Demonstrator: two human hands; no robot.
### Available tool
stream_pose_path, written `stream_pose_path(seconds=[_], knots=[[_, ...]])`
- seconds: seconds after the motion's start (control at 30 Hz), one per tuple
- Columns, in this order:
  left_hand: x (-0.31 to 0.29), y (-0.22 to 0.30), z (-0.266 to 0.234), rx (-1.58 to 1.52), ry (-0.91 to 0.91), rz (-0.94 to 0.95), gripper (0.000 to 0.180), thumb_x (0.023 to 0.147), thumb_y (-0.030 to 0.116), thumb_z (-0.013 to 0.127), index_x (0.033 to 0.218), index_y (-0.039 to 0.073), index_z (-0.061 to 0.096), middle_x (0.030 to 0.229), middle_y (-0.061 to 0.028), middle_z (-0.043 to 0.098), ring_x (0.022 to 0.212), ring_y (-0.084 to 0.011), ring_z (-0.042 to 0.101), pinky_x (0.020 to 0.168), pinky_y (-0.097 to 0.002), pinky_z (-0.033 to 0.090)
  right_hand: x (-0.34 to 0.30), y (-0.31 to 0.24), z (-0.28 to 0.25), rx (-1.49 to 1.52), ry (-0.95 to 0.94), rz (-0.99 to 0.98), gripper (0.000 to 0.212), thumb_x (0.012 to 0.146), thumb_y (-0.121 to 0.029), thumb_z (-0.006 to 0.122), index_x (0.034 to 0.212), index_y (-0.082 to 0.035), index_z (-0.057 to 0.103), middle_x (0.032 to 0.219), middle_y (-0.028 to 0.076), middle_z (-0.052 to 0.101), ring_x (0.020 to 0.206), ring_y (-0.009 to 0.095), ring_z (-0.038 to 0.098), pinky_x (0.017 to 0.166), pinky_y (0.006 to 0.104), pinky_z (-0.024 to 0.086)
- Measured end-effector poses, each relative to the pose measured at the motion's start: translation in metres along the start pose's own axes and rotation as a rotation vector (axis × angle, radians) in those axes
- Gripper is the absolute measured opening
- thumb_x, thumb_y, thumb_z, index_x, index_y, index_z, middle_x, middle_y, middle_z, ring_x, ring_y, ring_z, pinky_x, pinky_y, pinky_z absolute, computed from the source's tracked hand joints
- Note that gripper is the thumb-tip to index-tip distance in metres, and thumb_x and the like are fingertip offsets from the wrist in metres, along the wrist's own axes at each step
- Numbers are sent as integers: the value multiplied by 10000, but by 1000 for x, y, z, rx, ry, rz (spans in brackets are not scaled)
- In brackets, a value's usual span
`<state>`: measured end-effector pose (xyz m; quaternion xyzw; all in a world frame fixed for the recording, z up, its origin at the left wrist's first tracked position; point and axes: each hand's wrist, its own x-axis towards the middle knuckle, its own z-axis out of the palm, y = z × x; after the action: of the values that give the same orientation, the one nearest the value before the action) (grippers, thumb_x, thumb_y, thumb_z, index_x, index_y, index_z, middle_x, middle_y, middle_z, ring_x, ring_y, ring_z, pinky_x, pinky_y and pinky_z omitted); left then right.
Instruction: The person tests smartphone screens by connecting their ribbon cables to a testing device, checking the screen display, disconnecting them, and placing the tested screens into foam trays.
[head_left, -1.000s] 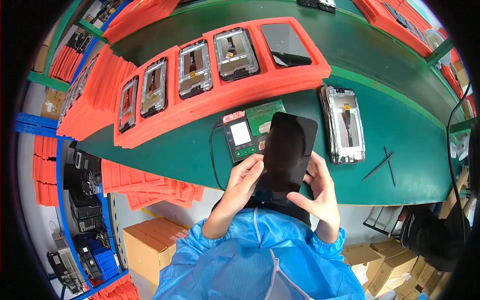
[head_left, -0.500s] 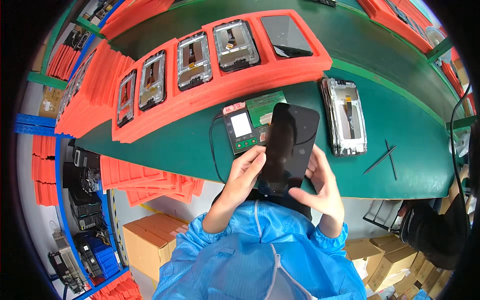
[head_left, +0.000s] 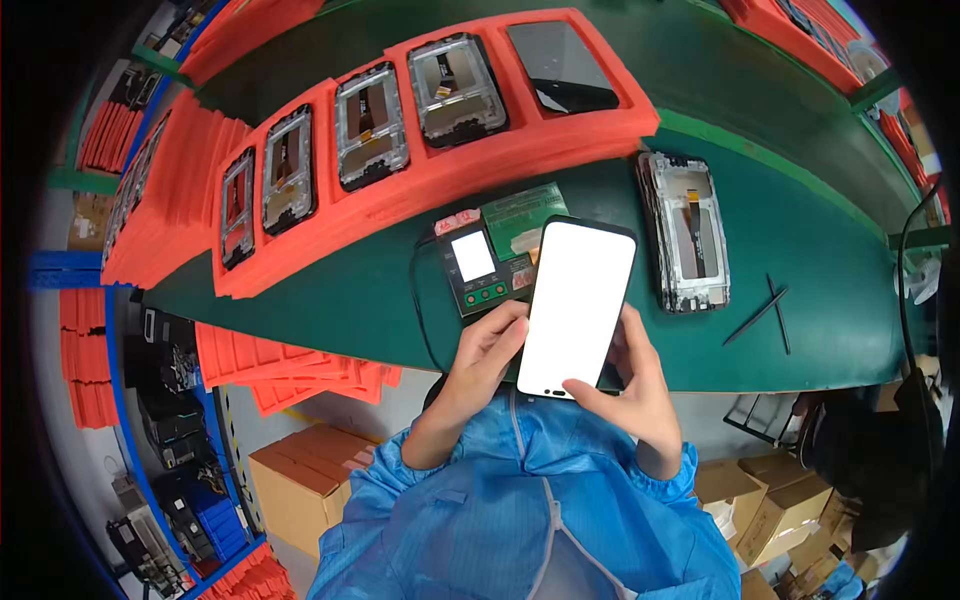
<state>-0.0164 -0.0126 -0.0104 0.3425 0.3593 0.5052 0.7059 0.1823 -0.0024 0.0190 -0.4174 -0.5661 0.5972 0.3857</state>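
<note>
Between my two hands I hold a phone screen (head_left: 578, 305), lit plain white inside a thin black border. My left hand (head_left: 478, 362) grips its left edge, thumb on the side and fingers partly behind it. My right hand (head_left: 637, 393) is closed on the lower right, its thumb over the bottom corner and fingers behind. Just beyond the screen lies a small black tester box (head_left: 471, 259) with a white display and a row of buttons. A green circuit board (head_left: 522, 217) adjoins it, partly covered by the phone screen.
A stack of red foam trays (head_left: 430, 180) holds several phone frames along the back. To the right, a pile of phone frames (head_left: 690, 235) stands beside two crossed dark tools (head_left: 768, 317) on the green table (head_left: 830, 250). Cardboard boxes (head_left: 300, 470) sit below left.
The phone screen has gone from black to glowing white. Both hands keep their hold in nearly the same place, and the whole view has shifted slightly.
</note>
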Motion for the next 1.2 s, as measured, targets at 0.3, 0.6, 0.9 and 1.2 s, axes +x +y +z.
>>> stream_pose_path(seconds=[0.3, 0.6, 0.9, 1.2], knots=[[-2, 1, -1, 164, -22, -2, 265, 1025, 159, 447, 1155, -44, 557, 1018, -28, 592, 967, -62, 545, 842, -208, 423, 3, 2, -17, 150, 103, 94, 295, 885, 46, 587, 1173, 44, 525, 904, 45, 656, 641, 13, 514, 570, 177, 416], [-19, 24, 1, 639, 357, 290, 127, 898, 27, 616, 1015, -14, 589, 806, -56, 626, 677, -89, 579, 644, -216, 457, -14, -2, -18, 290, -80, 213, 215, 877, 90, 557, 1084, 53, 512, 894, 100, 662, 639, 100, 630, 526, 210, 490], [7, 32, -19, 955, 555, 388, 155, 850, 19, 671, 926, 21, 536, 694, 2, 482, 633, -65, 442, 596, -220, 378, -6, -3, -15, 258, -67, 150, 207, 889, 109, 523, 1093, 74, 511, 868, 114, 659, 655, 121, 647, 557, 217, 508], [-1, 59, -3, 1059, 170, 417, 85, 821, -5, 677, 902, 3, 655, 782, -53, 624, 737, -139, 552, 688, -262, 443, 3, -2, -22, -231, -78, -264, 263, 655, -4, 714, 915, 23, 683, 993, 158, 705, 896, 271, 691, 791, 322, 537]])
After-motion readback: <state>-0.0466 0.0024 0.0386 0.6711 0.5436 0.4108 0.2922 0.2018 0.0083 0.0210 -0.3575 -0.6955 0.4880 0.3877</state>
